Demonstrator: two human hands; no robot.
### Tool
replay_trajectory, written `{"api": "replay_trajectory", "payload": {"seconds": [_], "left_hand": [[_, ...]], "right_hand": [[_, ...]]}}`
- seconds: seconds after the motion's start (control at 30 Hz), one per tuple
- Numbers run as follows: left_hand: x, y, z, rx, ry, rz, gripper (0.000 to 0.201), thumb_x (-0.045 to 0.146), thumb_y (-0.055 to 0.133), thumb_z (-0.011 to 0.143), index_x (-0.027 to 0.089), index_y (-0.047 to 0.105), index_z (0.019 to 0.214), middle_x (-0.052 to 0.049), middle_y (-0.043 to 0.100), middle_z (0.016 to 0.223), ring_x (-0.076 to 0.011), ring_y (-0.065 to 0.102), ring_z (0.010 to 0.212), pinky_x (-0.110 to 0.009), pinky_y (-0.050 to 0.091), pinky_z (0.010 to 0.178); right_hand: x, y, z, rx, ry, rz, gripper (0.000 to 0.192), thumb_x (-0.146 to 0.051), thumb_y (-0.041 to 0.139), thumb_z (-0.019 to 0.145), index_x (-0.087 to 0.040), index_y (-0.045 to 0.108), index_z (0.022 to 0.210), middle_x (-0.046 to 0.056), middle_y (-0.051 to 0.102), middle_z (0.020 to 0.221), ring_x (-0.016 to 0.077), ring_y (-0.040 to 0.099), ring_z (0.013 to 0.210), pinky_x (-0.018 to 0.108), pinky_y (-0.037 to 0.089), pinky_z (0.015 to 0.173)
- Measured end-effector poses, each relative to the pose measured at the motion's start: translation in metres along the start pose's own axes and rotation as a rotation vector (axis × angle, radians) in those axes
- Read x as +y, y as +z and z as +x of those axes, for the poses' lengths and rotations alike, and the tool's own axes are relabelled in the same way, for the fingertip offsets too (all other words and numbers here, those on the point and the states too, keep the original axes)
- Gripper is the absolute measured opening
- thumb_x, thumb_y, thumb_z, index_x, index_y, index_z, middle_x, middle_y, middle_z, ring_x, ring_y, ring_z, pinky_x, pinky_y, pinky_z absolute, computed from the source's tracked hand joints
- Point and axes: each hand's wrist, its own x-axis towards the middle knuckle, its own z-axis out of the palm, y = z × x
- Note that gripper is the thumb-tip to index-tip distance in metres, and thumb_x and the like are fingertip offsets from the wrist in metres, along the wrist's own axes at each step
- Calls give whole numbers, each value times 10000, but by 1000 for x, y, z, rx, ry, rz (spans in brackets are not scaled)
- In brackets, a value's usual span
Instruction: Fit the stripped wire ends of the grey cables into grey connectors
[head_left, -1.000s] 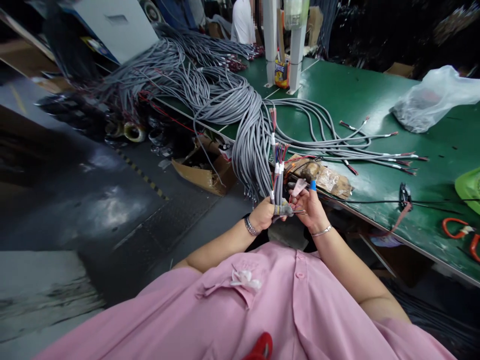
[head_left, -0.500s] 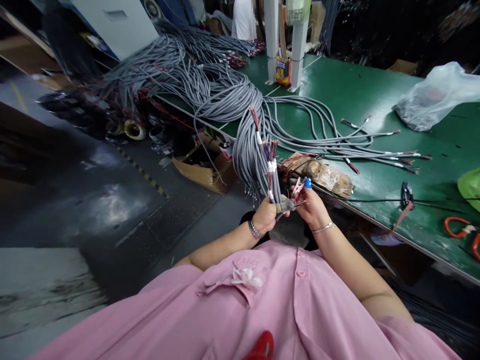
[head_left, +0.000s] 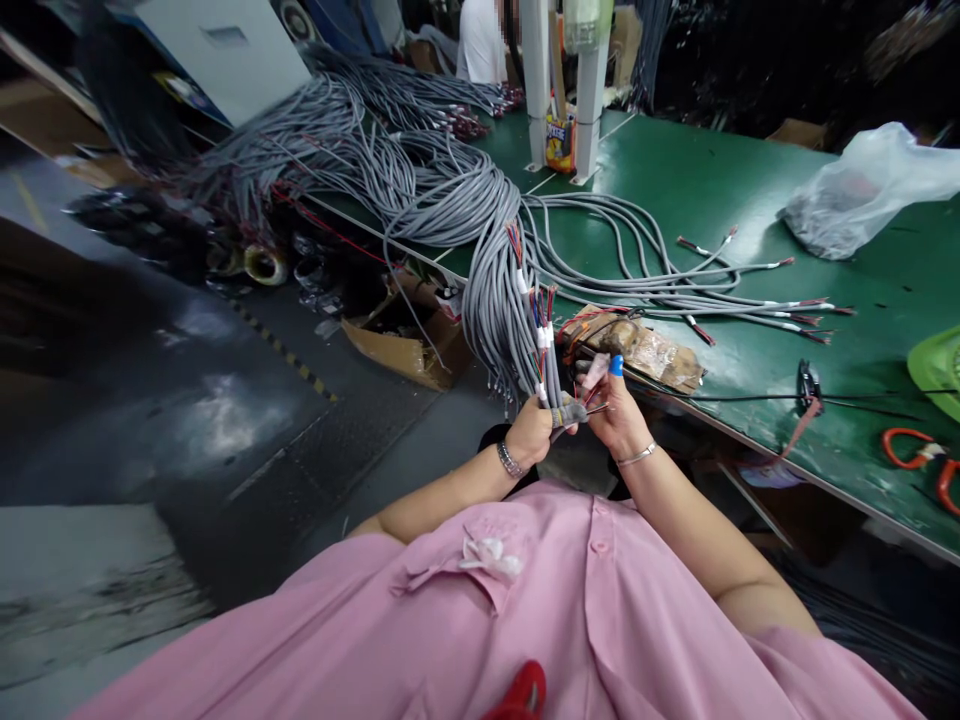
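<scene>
My left hand is closed round a small bunch of grey cables, with grey-and-yellow glove material over its fingers. Colored wire ends with white sleeves stick up from the bunch. Close beside it, my right hand pinches thin stripped wires near the left fingertips. A blue cover sits on one of its fingers. Pale pink material shows at the same fingers; I cannot tell what it is. Behind both hands a thick loop of grey cables hangs over the table edge.
More grey cables lie across the green table. Near my right hand is a taped cardboard piece. Farther right are a plastic bag, a green container and orange-handled tool. An open carton stands below the edge.
The view has shifted slightly. The fingers of my right hand have moved a little at the wires, and the pale pink material has turned. My left hand keeps its hold.
</scene>
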Motion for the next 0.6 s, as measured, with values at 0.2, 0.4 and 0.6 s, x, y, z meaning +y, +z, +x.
{"api": "replay_trajectory", "payload": {"seconds": [0.2, 0.4, 0.6], "left_hand": [[8, -5, -13, -2, -28, -39, 248, 291, 808, 574, 110, 646, 624, -21, 610, 554, -91, 524, 472, -224, 386, 478], [10, -7, -14, -3, -40, -133, 262, 251, 829, 531, 116, 652, 669, -8, 622, 568, -94, 542, 462, -218, 393, 458], [7, 2, -6, 18, -17, -141, 235, 256, 813, 553, 119, 657, 663, -19, 631, 562, -104, 552, 467, -221, 397, 458]], "right_hand": [[-4, -13, -3, -97, 79, 8, 497, -670, 549, 781, -181, 628, 818, 33, 678, 765, 106, 552, 543, 234, 471, 493], [-8, -12, -4, -109, 24, -71, 284, -467, 673, 784, -197, 648, 868, 8, 677, 794, 87, 532, 555, 212, 458, 517], [0, -18, 1, 28, -266, -264, 298, -472, 690, 764, -176, 656, 751, -11, 625, 645, 75, 469, 506, 209, 378, 476]]}}
